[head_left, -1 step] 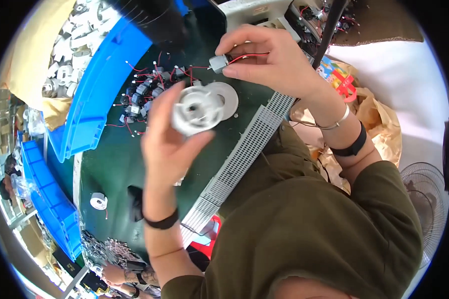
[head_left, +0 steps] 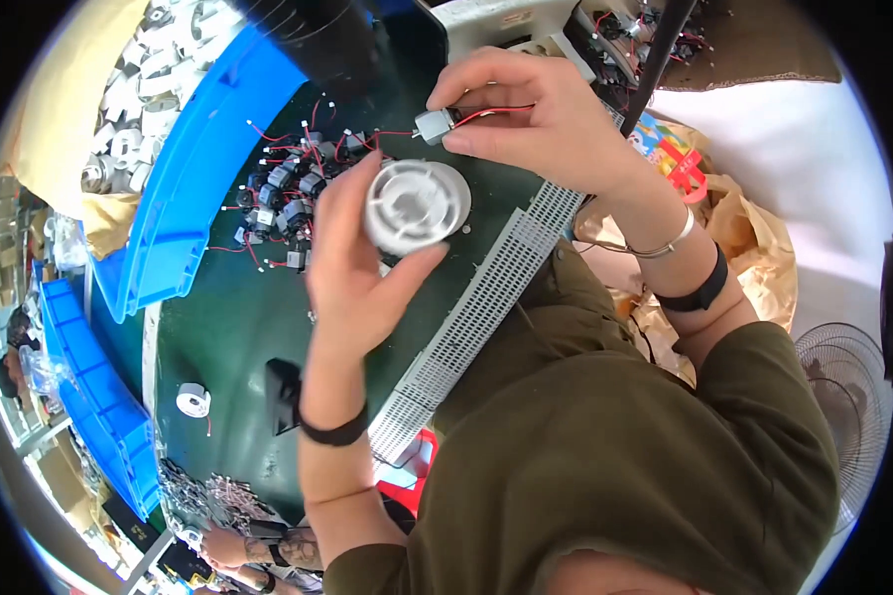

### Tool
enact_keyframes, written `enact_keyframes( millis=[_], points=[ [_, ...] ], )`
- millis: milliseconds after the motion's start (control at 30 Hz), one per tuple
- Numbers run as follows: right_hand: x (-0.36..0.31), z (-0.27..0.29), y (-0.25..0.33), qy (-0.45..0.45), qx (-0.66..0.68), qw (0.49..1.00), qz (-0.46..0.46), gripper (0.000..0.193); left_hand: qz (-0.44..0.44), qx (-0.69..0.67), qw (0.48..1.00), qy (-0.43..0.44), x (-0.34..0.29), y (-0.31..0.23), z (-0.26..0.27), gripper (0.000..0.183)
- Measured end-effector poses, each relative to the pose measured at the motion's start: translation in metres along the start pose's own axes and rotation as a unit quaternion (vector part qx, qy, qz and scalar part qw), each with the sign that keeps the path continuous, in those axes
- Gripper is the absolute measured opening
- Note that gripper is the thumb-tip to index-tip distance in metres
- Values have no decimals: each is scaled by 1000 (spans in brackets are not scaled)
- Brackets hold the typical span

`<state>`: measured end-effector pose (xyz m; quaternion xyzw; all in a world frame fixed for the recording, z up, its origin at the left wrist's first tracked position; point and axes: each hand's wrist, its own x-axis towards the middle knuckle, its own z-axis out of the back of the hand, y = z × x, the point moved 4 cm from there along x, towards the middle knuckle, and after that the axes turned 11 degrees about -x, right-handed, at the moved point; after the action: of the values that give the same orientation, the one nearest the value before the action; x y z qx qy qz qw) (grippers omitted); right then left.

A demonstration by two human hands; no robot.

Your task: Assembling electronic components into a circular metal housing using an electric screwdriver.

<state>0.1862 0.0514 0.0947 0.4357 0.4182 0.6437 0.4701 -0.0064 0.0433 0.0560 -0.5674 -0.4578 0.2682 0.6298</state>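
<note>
My right hand [head_left: 541, 119] pinches a small grey motor [head_left: 433, 126] between thumb and fingers at the top of the view. Its red and black wires run back across the palm. My left hand [head_left: 352, 263] is closed around the rim of a white round plastic housing [head_left: 407, 205], whose open side with inner ring and ribs faces up. Under it lies a white disc [head_left: 459, 193], mostly covered; whether the two touch I cannot tell. A pile of small motors [head_left: 288, 193] with red wires and white plugs lies on the green mat left of my left hand.
Blue bins [head_left: 184, 188] stand at the left, near a heap of white plastic parts [head_left: 134, 109]. A white perforated strip [head_left: 466, 322] edges the bench before me. Another white round part [head_left: 193, 401] and a black object [head_left: 283, 395] lie on the mat. A co-worker's hands [head_left: 228, 547] are at lower left.
My left hand has moved a little to the right with the white housing, which now covers most of the disc. My right hand and the motor have barely moved.
</note>
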Motion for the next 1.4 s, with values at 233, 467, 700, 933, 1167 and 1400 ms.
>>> enact_keyframes(
  millis=[233,467,700,933,1167,1400],
  points=[
    [-13,-3,-13,37,-73,997,1,25,-68,287,955,18,-7,31,-10,65],
    [-6,-36,-10,131,-367,903,182,19,-27,227,973,20,-4,31,-10,63],
    [32,-18,46,16,-248,960,133,40,-96,242,965,-40,-6,17,-9,63],
    [136,-42,112,-17,49,983,175,64,-216,313,925,16,-2,11,-16,35],
    [177,-58,128,62,233,938,249,28,-216,299,929,16,-3,16,-22,35],
    [69,43,95,-38,184,938,291,15,-215,368,904,20,-6,15,-17,29]
  ],
)
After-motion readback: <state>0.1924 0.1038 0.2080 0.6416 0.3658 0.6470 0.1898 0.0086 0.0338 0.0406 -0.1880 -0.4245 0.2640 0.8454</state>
